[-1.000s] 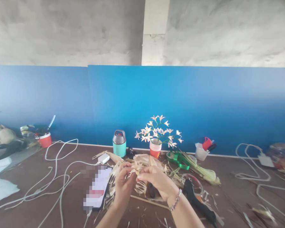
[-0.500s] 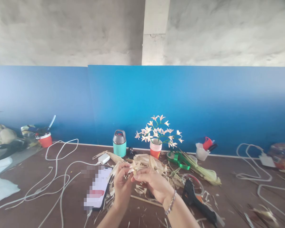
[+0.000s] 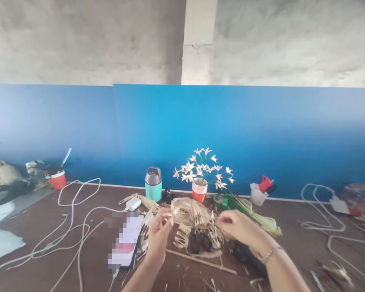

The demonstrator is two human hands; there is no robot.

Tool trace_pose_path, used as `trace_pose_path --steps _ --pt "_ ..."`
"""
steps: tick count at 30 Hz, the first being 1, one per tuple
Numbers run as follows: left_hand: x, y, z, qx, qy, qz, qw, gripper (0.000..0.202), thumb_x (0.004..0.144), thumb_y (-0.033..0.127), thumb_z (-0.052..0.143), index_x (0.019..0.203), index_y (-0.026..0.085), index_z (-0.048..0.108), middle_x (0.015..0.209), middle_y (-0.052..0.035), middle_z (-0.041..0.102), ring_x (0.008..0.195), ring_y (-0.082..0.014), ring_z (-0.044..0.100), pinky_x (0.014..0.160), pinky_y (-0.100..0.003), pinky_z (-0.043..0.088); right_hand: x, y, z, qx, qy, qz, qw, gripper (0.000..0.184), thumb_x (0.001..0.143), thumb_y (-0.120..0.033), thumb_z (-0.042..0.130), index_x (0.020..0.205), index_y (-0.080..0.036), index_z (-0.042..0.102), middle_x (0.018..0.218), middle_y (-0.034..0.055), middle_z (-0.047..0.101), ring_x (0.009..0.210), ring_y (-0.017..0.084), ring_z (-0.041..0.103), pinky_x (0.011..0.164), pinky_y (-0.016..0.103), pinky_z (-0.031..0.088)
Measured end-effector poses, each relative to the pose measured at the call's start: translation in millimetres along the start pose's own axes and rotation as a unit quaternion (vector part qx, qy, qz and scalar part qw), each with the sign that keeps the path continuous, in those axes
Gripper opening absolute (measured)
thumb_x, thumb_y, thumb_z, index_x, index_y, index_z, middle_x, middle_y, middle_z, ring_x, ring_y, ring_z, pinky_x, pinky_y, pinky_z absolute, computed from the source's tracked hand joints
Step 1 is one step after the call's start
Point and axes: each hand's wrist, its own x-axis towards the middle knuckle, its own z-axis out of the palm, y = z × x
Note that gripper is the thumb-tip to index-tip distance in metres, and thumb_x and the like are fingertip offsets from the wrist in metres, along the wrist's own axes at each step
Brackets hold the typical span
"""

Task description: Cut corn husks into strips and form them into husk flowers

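My left hand (image 3: 157,236) is raised over the brown table (image 3: 88,259), pinching a small pale straw flower (image 3: 172,213) between thumb and fingers. My right hand (image 3: 239,228) has drawn off to the right, its fingers curled with nothing visible in them, above the black glue gun (image 3: 248,254). Between my hands lie cut straw pieces (image 3: 197,214) and black-handled scissors (image 3: 200,240). A thin stick (image 3: 200,262) lies in front of them.
A phone (image 3: 125,241) on a white charger cable (image 3: 79,227) lies left of my left hand. At the back stand a teal flask (image 3: 153,184), a red cup of straw flowers (image 3: 199,189), green ribbon (image 3: 228,202) and a white cup (image 3: 257,195). More cables lie far right.
My right hand has let go of the straw flower and moved right, uncovering the scissors. My left hand keeps the flower, slightly higher.
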Motion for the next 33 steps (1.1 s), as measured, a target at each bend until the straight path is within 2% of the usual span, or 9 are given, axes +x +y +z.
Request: trace_pose_path --steps 2,6,11,15,20,25,28,31,33 --pt "-1.0 -2.2 1.2 -0.036 -0.005 -0.056 0.998 0.026 0.06 0.038 0.077 0.064 0.017 0.062 0.061 0.0015 0.055 0.054 -0.009 0.046 0.048 -0.018 0.035 -9.0 29.2 -2.0 -0.148 0.041 0.084 0.985 0.011 0.072 -0.019 0.056 0.073 -0.019 0.067 0.076 0.0075 0.068 0.075 0.024 0.062 0.06 0.03 0.04" --pt "-4.0 -4.1 2.9 -0.101 -0.039 -0.136 0.985 0.03 0.06 0.038 0.078 0.068 0.016 0.059 0.058 0.0021 0.059 0.041 -0.004 0.041 0.036 -0.015 0.021 -28.3 67.8 24.9 -0.277 0.028 0.164 0.946 0.043 0.068 -0.002 0.049 0.107 -0.015 0.061 0.105 0.0158 0.066 0.1 0.033 0.061 0.074 0.038 0.043" --pt "-4.7 -1.8 3.4 -0.153 -0.061 -0.152 0.975 0.028 0.061 0.032 0.079 0.067 0.014 0.058 0.068 -0.0041 0.069 0.048 -0.0065 0.053 0.039 -0.015 0.031 -34.9 80.5 52.8 -0.3 0.061 0.155 0.939 0.049 0.069 0.002 0.046 0.115 -0.013 0.055 0.115 0.0186 0.061 0.108 0.032 0.057 0.08 0.043 0.042" --pt "-2.9 -3.7 2.3 -0.178 -0.074 -0.159 0.968 0.024 0.061 0.026 0.079 0.074 0.013 0.063 0.073 -0.0061 0.071 0.055 -0.0085 0.059 0.047 -0.016 0.039 -32.6 85.7 52.6 -0.29 0.086 0.149 0.941 0.042 0.071 -0.007 0.049 0.111 -0.014 0.056 0.112 0.0182 0.062 0.106 0.034 0.056 0.078 0.044 0.042" --pt "-1.8 -5.4 1.2 -0.191 -0.074 -0.167 0.965 0.024 0.06 0.024 0.08 0.076 0.012 0.067 0.074 -0.0061 0.072 0.058 -0.0096 0.061 0.051 -0.017 0.043 -30.8 89.4 44.1 -0.301 0.166 0.126 0.931 0.035 0.072 -0.017 0.05 0.105 -0.015 0.059 0.102 0.0158 0.065 0.104 0.034 0.056 0.084 0.047 0.04" --pt "-2.6 -2.8 1.4 -0.17 -0.065 -0.177 0.967 0.025 0.059 0.027 0.081 0.072 0.012 0.066 0.076 -0.0067 0.072 0.057 -0.0095 0.061 0.048 -0.017 0.042 -26.6 81.5 27.1 -0.189 0.264 0.108 0.94 0.036 0.076 -0.025 0.044 0.108 -0.016 0.057 0.107 0.0154 0.064 0.094 0.031 0.062 0.073 0.04 0.047" --pt "-3.1 -2.6 2.1 -0.139 -0.058 -0.183 0.971 0.027 0.061 0.032 0.079 0.071 0.013 0.065 0.078 -0.0077 0.073 0.052 -0.0095 0.06 0.04 -0.016 0.036 -23.6 64.7 23.0 -0.074 0.311 0.038 0.947 0.032 0.075 -0.033 0.047 0.101 -0.018 0.058 0.092 0.0108 0.068 0.079 0.027 0.064 0.063 0.035 0.049" --pt "-3.1 -4.4 2.6 -0.144 -0.049 -0.202 0.968 0.029 0.058 0.033 0.081 0.074 0.014 0.065 0.071 -0.006 0.072 0.055 -0.0115 0.063 0.043 -0.017 0.038 -21.8 36.9 35.0 0.064 0.253 -0.084 0.962 0.025 0.08 -0.039 0.048 0.089 -0.019 0.06 0.069 0.0037 0.066 0.059 0.02 0.06 0.053 0.028 0.047" --pt "-3.1 -5.9 2.5 -0.152 -0.05 -0.209 0.965 0.029 0.057 0.032 0.082 0.072 0.014 0.065 0.068 -0.0051 0.07 0.059 -0.0127 0.064 0.047 -0.017 0.041 -20.9 15.5 50.6 0.13 0.198 -0.127 0.963 0.026 0.084 -0.04 0.047 0.089 -0.019 0.06 0.063 0.001 0.063 0.051 0.016 0.056 0.047 0.025 0.043"
